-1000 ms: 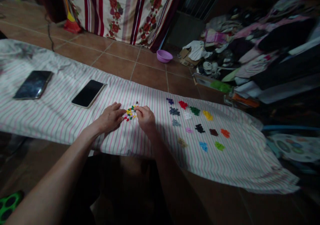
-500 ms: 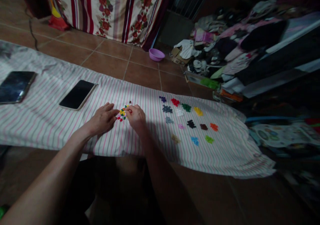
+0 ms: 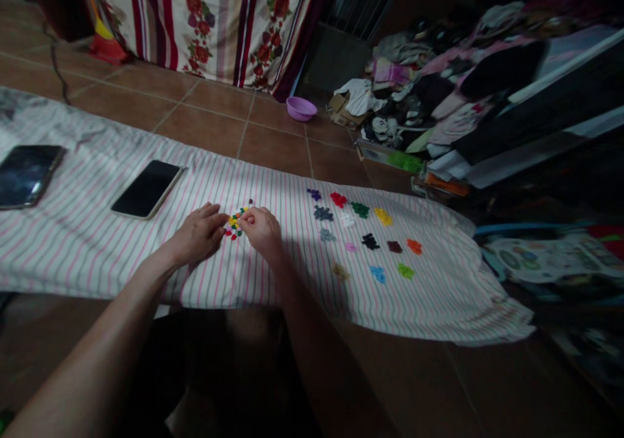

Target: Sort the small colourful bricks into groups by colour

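Note:
A patch of small mixed-colour pieces [image 3: 233, 224], with yellow, green, red and pink among them, lies on the striped cloth [image 3: 209, 178]. My left hand [image 3: 199, 232] rests flat at the patch's left side, fingers stretched out and fingertips at its edge. From the right, my right hand [image 3: 262, 230] bends over the same patch with thumb and forefinger pinched together. Whatever sits in that pinch is too small to make out. One dark piece [image 3: 250, 201] lies apart, just beyond the patch.
Several single-colour piles lie to the right, including red [image 3: 338, 199], yellow [image 3: 383, 216], black [image 3: 370, 241] and light blue [image 3: 377, 273]. A phone [image 3: 147, 190] and a dark tablet-like device [image 3: 30, 175] lie left. A purple basin [image 3: 301, 108] stands on the tiled floor.
My right hand has shifted slightly, its pinch still over the patch. My left hand stays in place on the cloth. The whole view has moved a little.

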A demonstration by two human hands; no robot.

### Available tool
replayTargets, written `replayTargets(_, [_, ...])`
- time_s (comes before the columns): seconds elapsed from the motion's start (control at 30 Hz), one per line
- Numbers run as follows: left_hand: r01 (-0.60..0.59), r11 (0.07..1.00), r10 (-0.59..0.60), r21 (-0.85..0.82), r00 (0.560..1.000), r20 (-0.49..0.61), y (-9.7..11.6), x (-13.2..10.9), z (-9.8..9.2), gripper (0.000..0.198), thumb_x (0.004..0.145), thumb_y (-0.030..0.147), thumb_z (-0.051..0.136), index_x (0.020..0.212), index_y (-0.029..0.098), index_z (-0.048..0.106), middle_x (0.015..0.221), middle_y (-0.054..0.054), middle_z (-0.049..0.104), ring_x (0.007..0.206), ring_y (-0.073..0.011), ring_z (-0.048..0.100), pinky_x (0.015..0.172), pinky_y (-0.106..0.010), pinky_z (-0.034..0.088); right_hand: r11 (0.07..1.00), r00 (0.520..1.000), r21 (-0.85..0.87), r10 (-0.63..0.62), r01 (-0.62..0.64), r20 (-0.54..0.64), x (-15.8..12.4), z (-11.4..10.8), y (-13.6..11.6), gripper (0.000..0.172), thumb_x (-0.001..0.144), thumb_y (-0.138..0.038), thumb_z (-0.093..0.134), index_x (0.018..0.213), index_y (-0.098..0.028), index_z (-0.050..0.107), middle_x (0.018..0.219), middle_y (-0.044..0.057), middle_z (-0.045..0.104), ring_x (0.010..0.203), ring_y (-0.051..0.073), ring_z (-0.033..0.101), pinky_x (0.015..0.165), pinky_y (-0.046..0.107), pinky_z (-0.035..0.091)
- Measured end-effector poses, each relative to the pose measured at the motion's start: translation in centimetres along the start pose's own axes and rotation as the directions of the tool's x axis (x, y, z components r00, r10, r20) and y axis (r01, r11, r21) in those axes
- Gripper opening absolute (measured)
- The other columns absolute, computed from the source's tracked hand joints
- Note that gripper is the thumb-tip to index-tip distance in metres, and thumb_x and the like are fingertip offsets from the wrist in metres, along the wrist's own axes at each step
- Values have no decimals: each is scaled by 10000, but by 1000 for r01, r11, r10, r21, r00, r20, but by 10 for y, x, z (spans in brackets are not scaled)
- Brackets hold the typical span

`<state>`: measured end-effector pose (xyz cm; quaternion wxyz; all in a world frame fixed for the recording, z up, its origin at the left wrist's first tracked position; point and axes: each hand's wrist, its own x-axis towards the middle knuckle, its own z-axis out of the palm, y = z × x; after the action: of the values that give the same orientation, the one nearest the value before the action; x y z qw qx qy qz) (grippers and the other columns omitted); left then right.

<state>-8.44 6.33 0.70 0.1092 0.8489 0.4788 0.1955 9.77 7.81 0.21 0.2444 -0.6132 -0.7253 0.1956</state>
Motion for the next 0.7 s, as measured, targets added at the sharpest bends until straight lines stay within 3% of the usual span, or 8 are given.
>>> replayTargets(0.3, [23,1000,-23,-20,1000,1,-1,-2,-2,324,887,255,398,1065,189,661,1066,-104,655,1104,-241,578,993,-433,456,995,997,81,-59,64,-52,0,-4,3,93,831,-249,629,743,-222,643,785,3,635,785,141,597,745,248,459])
replayTargets(0.47, [46,999,-46,-17,999,5,0,-2,-2,342,888,268,398,1087,168,657,1137,-129,643,1154,-261,558,990,-443,457,964,996,257,-54,72,-78,-1,-8,5,114,836,-311,619,765,-226,645,769,-12,681,737,135,644,715,247,492])
replayTargets(0.7, [31,999,-32,-21,999,-3,2,0,-3,316,881,253,409,1052,201,670,1050,-95,664,1093,-250,585,991,-452,457,891,999,453,-9,29,-46,0,-7,11,120,802,-348,631,789,-229,635,763,-18,711,751,148,693,705,247,534])
